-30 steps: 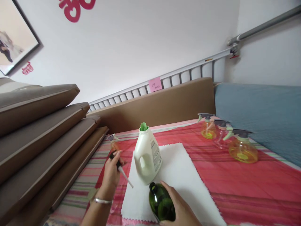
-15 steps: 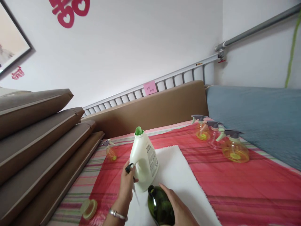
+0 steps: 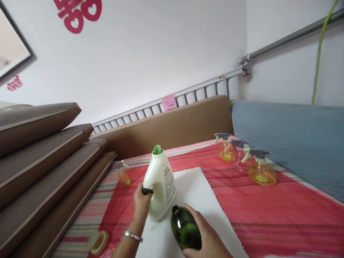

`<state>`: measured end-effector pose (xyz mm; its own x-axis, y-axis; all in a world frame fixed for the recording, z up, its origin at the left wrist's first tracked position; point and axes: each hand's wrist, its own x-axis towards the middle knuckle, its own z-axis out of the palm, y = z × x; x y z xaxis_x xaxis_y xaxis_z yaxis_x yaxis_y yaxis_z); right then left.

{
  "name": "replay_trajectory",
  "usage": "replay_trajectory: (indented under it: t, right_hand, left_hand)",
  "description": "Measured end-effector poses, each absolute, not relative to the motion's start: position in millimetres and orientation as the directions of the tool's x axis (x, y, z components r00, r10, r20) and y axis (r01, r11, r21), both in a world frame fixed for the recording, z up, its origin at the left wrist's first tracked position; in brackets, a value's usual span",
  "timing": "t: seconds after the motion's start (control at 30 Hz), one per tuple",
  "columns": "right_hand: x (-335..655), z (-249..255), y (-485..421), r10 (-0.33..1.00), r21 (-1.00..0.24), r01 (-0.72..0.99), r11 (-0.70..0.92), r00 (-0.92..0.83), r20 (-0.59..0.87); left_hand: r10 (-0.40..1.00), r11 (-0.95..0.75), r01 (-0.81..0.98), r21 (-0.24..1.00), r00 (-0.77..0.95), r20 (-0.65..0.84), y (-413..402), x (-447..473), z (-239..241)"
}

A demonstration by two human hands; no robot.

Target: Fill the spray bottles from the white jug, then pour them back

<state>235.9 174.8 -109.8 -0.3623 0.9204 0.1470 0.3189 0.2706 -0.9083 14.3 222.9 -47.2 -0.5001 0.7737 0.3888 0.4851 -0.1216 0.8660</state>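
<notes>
My left hand [image 3: 141, 202] is closed around a black pump top [image 3: 147, 191], whose spout points right. The hand is beside the handle of a large cream detergent jug [image 3: 161, 186]. That jug stands upright and uncapped, with a green pouring spout [image 3: 157, 149] in its neck. My right hand [image 3: 205, 234] grips a dark green bottle [image 3: 185, 229] from the right. The bottle's mouth is open and tilts toward the jug. Both containers are over a white mat [image 3: 199, 182]. A pale green cap [image 3: 98, 242] lies to the left of my left forearm.
Amber spray bottles [image 3: 262, 173] and a pink one [image 3: 240, 159] are grouped at the right. Another spray bottle [image 3: 124, 175] stands back left. Stacked brown cushions [image 3: 53, 143] line the left side; a brown board [image 3: 172, 130] and blue padding [image 3: 290, 136] edge the red cloth [image 3: 255, 208].
The view has shifted slightly, so most things appear farther left. My left hand has turned the pump top, and its thin tube no longer shows. The green bottle stays in my right hand.
</notes>
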Motion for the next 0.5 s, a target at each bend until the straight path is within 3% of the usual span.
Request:
replay_trajectory:
  t: [0.3,0.5]
  right_hand:
    - [279,-127,180,0.959,-0.914,0.307,0.265,-0.187,0.215]
    - [320,-66,166,0.967,-0.85,0.46,0.256,-0.117,0.228]
  left_hand:
    - [0.907,-0.196,0.639,0.744,-0.171,0.386,175,-28,-9]
    - [0.954,-0.206,0.655,0.727,-0.032,0.299,167,-40,-17]
